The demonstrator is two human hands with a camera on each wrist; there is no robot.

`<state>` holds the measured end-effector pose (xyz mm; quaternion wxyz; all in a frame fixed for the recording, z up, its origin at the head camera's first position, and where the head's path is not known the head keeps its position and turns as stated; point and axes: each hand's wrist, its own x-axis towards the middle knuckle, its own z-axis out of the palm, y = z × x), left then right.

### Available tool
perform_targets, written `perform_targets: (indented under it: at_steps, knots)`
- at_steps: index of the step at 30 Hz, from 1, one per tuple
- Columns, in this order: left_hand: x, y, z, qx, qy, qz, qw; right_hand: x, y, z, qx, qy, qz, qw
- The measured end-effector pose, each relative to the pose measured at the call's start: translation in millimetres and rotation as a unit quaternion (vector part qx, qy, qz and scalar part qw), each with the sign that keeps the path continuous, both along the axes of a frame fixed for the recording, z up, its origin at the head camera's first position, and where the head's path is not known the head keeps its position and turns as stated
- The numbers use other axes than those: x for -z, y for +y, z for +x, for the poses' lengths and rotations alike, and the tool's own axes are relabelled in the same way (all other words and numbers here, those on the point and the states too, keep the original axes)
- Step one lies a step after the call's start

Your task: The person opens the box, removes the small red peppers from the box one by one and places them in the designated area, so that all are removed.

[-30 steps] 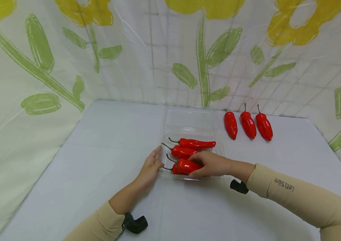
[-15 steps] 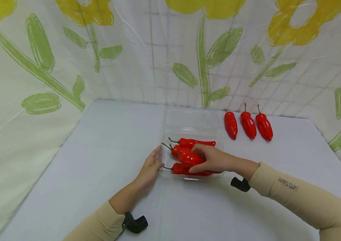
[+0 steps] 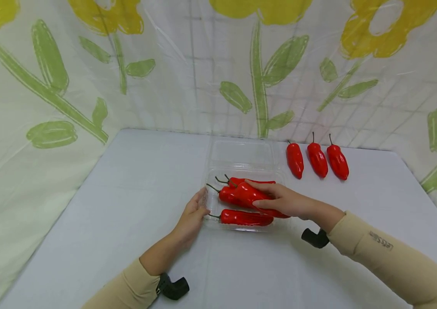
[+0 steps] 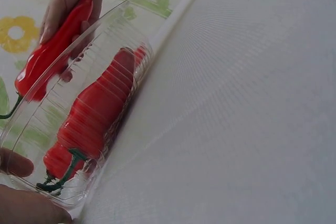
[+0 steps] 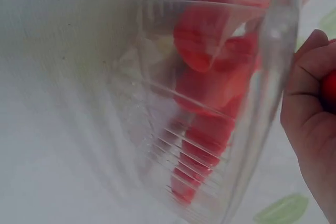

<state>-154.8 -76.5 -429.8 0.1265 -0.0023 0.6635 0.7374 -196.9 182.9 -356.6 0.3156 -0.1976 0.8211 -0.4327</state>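
Note:
My right hand (image 3: 293,201) grips a red pepper (image 3: 248,194) just above an open clear plastic clamshell box (image 3: 238,228). In the left wrist view this pepper (image 4: 50,59) hangs over the box rim, its green stem pointing away from the hand. Inside the box lie more red peppers: a near one (image 3: 243,217) along the front wall and others behind, partly covered by the held one. My left hand (image 3: 189,218) holds the box's left end, thumb and fingers about the wall. Through the clear side, the right wrist view shows blurred red peppers (image 5: 205,145).
Three red peppers (image 3: 295,161) stand in a row at the back right of the white table (image 3: 145,184), stems toward the back. The box's clear lid (image 3: 241,151) lies folded back. A flower-printed curtain (image 3: 172,86) hangs behind the table.
My right hand has lifted a pepper from the front of the box and carried it back and slightly right, uncovering the near pepper. The left hand has stayed at the box's left end.

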Motion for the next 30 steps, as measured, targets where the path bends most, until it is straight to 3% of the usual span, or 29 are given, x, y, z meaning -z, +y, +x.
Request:
perform_targets:
  at_steps: [8,30]
  knots:
    - [1.3,-0.3,-0.3,0.002,0.002,0.007,1.0,5.2,8,4.8,0.018,0.013,-0.036,0.9991]
    - [2.5,-0.2,-1.3,-0.002,-0.006,-0.006,1.0,10.0,43,18.9,0.143,-0.023,-0.096,0.9847]
